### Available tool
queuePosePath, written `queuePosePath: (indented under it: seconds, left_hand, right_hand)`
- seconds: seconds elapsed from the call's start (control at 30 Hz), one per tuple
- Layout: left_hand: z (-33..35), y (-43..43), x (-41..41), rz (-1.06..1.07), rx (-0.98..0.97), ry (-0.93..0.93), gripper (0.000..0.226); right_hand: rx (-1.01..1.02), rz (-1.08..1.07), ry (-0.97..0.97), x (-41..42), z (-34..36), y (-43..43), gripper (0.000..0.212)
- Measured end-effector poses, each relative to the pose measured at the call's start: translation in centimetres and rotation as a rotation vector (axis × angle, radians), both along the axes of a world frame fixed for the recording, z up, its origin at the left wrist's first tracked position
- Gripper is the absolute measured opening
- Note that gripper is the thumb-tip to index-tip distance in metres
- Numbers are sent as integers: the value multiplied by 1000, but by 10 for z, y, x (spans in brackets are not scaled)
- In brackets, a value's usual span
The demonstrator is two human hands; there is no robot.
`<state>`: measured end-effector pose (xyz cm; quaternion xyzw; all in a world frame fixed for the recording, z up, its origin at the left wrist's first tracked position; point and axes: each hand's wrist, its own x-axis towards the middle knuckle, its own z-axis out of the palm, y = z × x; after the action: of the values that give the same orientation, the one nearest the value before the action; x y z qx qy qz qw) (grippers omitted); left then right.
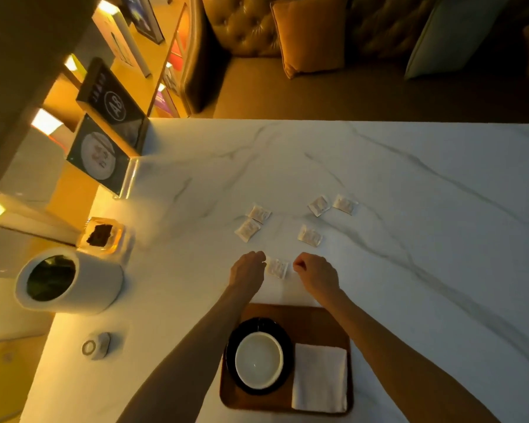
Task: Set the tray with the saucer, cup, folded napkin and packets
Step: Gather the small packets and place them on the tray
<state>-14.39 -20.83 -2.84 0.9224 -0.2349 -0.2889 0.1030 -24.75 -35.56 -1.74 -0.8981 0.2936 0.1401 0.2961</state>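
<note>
Both hands met at one packet, just beyond the part-set tray.
On the white marble table [409, 209] the wooden tray [315, 320] sat at the near edge. It carried the folded napkin [319, 378] on its right and the black saucer [235, 340] on its left, with the white cup [258, 360] standing on the saucer. The left hand [248, 270], fingers curled, was at the nearest packet [277, 268]; whether it gripped, I could not tell. The right hand [316, 273], fingers drawn in narrow, sat just beside that packet's other edge. Five loose packets [310, 235] lay farther out on the table.
</note>
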Motion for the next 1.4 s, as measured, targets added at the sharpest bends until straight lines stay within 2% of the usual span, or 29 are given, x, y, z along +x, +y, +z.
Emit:
queuePosePath:
  seconds: [0.17, 0.37, 0.67, 0.77, 0.93, 1.13, 1.3, 1.4]
  left_hand:
    - [-37, -18, 14, -178, -56, -8, 34]
    - [-56, -19, 13, -324, -77, -43, 42]
    - [-52, -29, 12, -325, -13, -13, 37]
    - [-51, -25, 7, -296, -55, -3, 38]
    - [-59, -13, 5, -210, -127, 38, 47]
    - [-62, -11, 4, -201, -159, 17, 43]
    - [-63, -13, 3, -144, -178, 29, 36]
    - [-64, -10, 13, -80, -246, 141, 23]
  right_hand:
    - [-3, -179, 59, 30, -39, 19, 26]
    - [-48, -198, 66, 34, -57, 34, 38]
    - [-67, -174, -20, 35, -70, 39, 18]
    - [-68, -186, -56, 35, -71, 44, 12]
    - [-63, -214, -94, 37, -71, 50, 18]
    - [-81, -175, -22, 46, -69, 41, 21]
    - [-46, -160, -35, 45, -68, 37, 21]
    - [31, -216, -62, 44, -68, 37, 17]
